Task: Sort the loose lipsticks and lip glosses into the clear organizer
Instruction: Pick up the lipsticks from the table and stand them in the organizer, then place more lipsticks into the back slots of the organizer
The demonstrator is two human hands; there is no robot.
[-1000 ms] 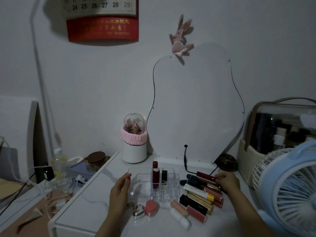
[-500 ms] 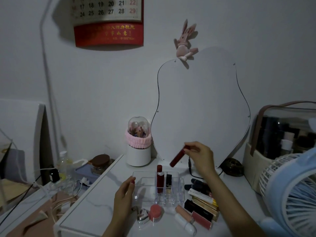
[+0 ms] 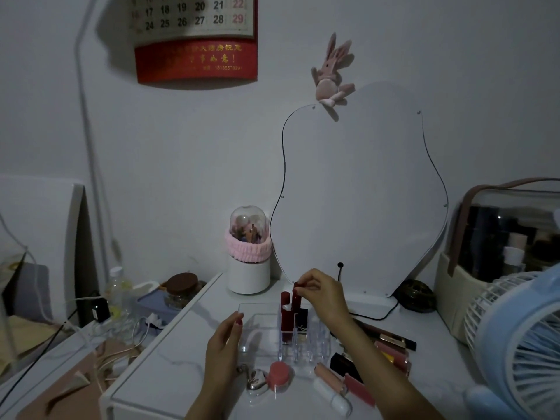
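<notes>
1. Fingertips of your right hand (image 3: 325, 294) pinch the top end of a dark red lipstick (image 3: 296, 298), holding it upright so it can drop straight into a slot.
2. The tube hangs directly below your grip, its lower end at or just inside a back compartment of the clear organizer (image 3: 260, 328) — beside another red lipstick (image 3: 285, 316) and a black one (image 3: 301, 321) already standing there.
3. Your left hand (image 3: 224, 344) rests against the organizer's left wall, fingers fairly straight and gripping nothing — bracing the tray, I judge, so it does not slide.
4. The loose lip glosses (image 3: 391, 348) lie on the table, just right of the organizer, within your right hand's reach.
</notes>
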